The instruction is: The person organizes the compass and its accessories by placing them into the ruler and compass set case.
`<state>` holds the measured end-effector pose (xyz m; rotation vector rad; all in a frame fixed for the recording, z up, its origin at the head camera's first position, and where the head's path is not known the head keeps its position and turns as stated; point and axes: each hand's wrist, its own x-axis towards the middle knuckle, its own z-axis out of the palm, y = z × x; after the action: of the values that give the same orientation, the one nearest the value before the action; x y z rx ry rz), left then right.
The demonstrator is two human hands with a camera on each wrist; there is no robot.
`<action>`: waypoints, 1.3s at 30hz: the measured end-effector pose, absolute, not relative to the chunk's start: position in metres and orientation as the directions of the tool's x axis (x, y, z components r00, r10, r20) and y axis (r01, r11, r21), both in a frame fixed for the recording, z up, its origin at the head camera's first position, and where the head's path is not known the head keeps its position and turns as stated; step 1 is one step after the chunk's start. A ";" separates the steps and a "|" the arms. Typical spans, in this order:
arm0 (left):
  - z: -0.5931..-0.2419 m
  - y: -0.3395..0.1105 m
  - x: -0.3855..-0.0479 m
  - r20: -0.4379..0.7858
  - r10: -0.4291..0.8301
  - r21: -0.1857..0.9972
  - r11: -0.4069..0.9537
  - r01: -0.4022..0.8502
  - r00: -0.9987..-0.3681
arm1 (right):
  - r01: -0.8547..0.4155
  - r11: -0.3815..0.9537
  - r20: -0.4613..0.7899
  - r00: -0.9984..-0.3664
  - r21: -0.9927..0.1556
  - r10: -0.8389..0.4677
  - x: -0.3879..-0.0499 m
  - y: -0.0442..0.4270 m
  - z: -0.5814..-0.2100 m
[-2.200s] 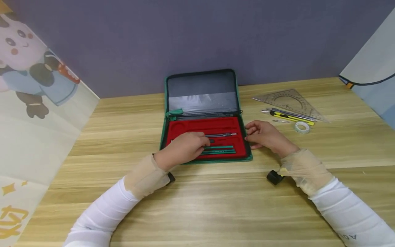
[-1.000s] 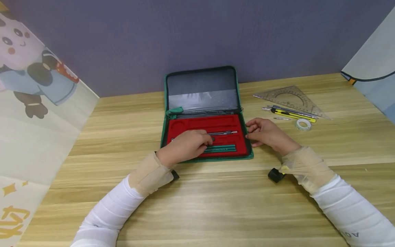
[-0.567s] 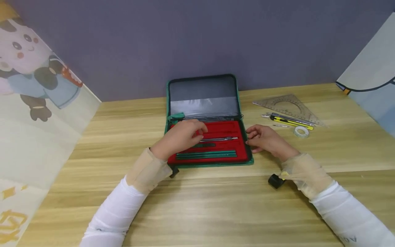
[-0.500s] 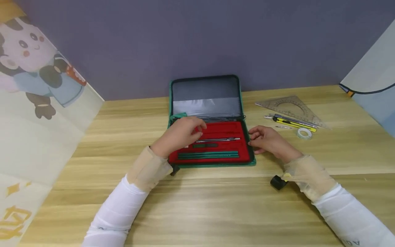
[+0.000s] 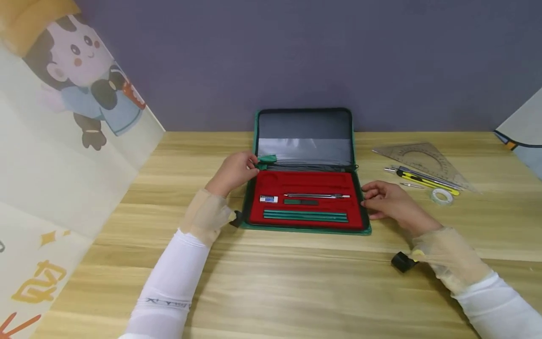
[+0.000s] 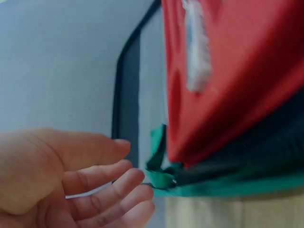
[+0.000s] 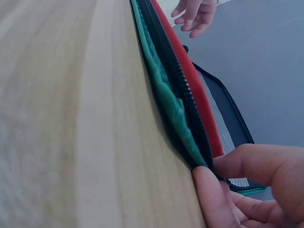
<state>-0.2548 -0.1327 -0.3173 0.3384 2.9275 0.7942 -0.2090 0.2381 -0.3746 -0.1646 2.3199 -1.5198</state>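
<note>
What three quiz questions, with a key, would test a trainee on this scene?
1. Which hand pinches the side edge of the open green zip case?
2. True or false: the long yellow-and-black utility knife lies outside the case.
3. Which of these lies in the red moulded tray?
a) clear triangular plastic set square
b) small white block eraser with a blue-printed sleeve
c) white ring of tape

Key: 1. the right hand; 2. true; 3. b
</note>
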 end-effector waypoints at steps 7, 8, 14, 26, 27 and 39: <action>-0.330 -0.122 -0.258 -0.066 0.155 0.450 0.887 0.109 -0.986 | 0.103 0.415 -0.227 -0.939 -0.904 -0.260 -0.201 0.253 -0.375; -0.332 -0.119 -0.258 -0.079 0.147 0.444 0.890 0.098 -0.986 | 0.104 0.414 -0.226 -0.940 -0.904 -0.256 -0.199 0.255 -0.375; -0.333 -0.113 -0.255 -0.103 0.145 0.456 0.886 0.082 -0.984 | 0.107 0.408 -0.216 -0.949 -0.907 -0.231 -0.190 0.259 -0.370; -0.348 -0.136 -0.253 -0.248 0.116 0.692 0.716 -0.092 -0.962 | 0.131 0.396 -0.242 -0.939 -0.909 -0.243 -0.193 0.249 -0.374; -0.351 -0.138 -0.253 -0.258 0.107 0.723 0.680 -0.119 -0.960 | 0.131 0.396 -0.242 -0.939 -0.909 -0.246 -0.193 0.248 -0.374; -0.361 -0.154 -0.256 -0.262 0.080 0.862 0.468 -0.196 -0.962 | 0.118 0.403 -0.236 -0.937 -0.908 -0.257 -0.201 0.246 -0.366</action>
<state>-0.2565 -0.1537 -0.3609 -0.0997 2.4528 1.4916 -0.2011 0.2464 -0.3658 -0.1204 2.3259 -1.5457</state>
